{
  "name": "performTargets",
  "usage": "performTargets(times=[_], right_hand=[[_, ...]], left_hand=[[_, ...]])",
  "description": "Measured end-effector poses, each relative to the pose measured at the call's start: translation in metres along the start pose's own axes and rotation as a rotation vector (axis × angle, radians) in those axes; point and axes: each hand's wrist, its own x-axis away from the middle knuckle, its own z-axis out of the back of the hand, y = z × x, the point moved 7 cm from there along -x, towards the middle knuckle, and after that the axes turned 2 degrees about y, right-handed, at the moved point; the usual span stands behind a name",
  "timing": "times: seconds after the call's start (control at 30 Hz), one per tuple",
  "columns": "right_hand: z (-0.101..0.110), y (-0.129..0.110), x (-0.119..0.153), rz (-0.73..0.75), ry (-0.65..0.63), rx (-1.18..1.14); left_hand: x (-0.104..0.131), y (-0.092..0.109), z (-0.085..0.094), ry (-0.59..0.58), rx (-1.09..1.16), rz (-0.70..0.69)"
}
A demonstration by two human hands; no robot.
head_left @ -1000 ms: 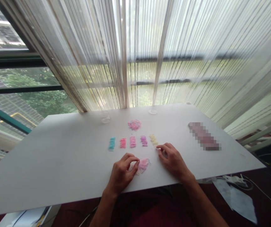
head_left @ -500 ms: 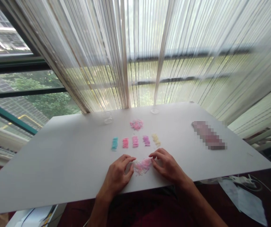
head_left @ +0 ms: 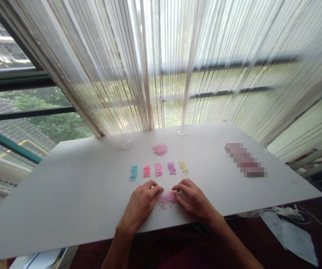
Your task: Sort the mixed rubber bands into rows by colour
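Your left hand [head_left: 141, 202], right hand [head_left: 193, 198]: fingers curled at pink pile [head_left: 166, 201], pinch unclear. Hasty forward reach could scatter your purple row [head_left: 171, 168].

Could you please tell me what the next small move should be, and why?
I would suggest the right hand pinch one small piece from the near mixed pile: its fingertips are at the pile's right edge, and a row of five colour-sorted groups lies just beyond. Whether either hand holds a piece is too small to tell.
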Motion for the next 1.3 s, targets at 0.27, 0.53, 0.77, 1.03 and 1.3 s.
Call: performTargets(times=[0.27,0.53,0.77,1.03,1.3], right_hand=[[-0.001,0.002,0.000,-0.012,-0.011,-0.008],[-0.001,0.002,0.002,-0.017,-0.007,-0.023],[0.002,0.000,0.001,0.020,0.028,-0.068],[-0.007,-0.008,-0.003,0.051,0.023,-0.054],[-0.007,-0.005,-0.001,0.039,0.061,-0.122]], left_hand=[[-0.004,0.007,0.003,-0.020,-0.102,-0.018],[-0.002,0.000,0.002,-0.008,-0.009,-0.017],[-0.005,0.008,0.008,-0.016,0.059,-0.018],[0.001,0.013,0.005,0.021,0.202,0.007],[0.006,0.004,-0.004,0.095,0.457,0.092]])
